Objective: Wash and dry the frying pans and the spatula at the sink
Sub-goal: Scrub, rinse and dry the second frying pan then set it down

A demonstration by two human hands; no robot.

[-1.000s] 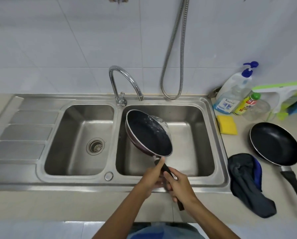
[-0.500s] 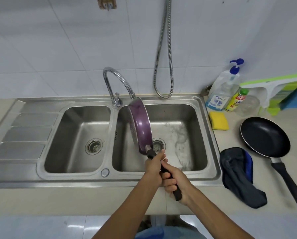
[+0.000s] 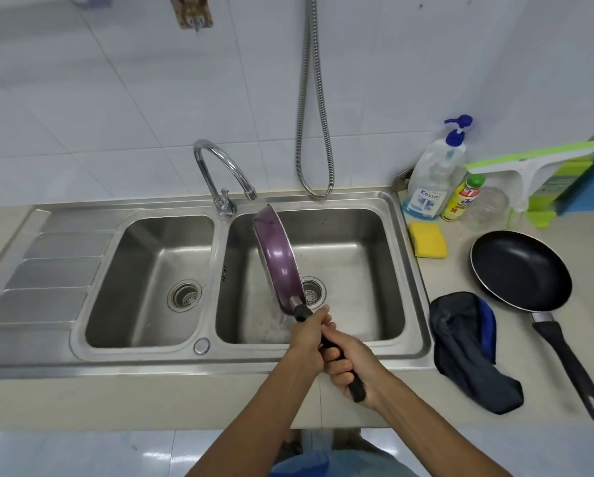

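**Purple pan held on its edge over the right basin**

Both hands were closed around the black handle of the purple frying pan (image 3: 277,256). The left hand (image 3: 307,342) had its grip nearer to the pan, and the right hand (image 3: 352,364) had its grip lower, near the end of the handle. The pan stood almost on its edge, tilted, with the purple underside turned to the left. It hung above the right basin (image 3: 357,270) of the steel sink, and its lower rim was just beside the drain (image 3: 314,290). The top rim of the pan was near the spout of the tap (image 3: 220,166) but apart from it.

To the right of the pan the basin was open as far as its right wall. The left basin (image 3: 144,277) held nothing but its own drain, and the ribbed draining board (image 3: 51,270) further left was bare.

On the tabletop (image 3: 564,425) at the right lay the second pan, the black frying pan (image 3: 521,270), with the handle pointing to the front edge. A dark cloth (image 3: 467,349) lay between this pan and the sink rim, close to both. A yellow sponge (image 3: 428,239) lay just beside the back right corner of the sink, and a soap bottle (image 3: 433,177) stood behind it by the wall.
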